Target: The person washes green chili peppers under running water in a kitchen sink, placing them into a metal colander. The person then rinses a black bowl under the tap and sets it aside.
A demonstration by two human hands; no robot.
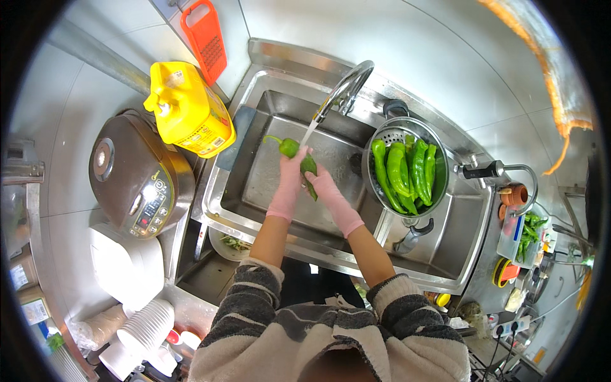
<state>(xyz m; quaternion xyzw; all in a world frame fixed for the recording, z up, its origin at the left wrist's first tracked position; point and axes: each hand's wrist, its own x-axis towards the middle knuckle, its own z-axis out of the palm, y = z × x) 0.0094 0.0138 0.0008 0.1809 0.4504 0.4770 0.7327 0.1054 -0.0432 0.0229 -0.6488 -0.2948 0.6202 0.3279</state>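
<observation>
Over the large steel sink basin point(262, 184), both my hands wear pink gloves and hold one long green pepper point(289, 147) between them. My left hand point(290, 173) closes around its middle, with the stem end showing beyond the fingers. My right hand point(329, 190) grips nearer its lower tip, thumb on top. A water stream point(309, 133) runs from the curved chrome faucet point(341, 90) onto the pepper and left fingers. To the right, a round perforated steel strainer point(394, 137) with black handles holds several green peppers point(397, 167).
The strainer sits across the divider, partly over a smaller basin point(444, 238). A second faucet point(482, 171) reaches in at right. A yellow jug point(200, 114) and a rice cooker point(138, 176) stand left; an orange grater point(210, 47) hangs above. A container of small green chillies point(530, 236) lies right.
</observation>
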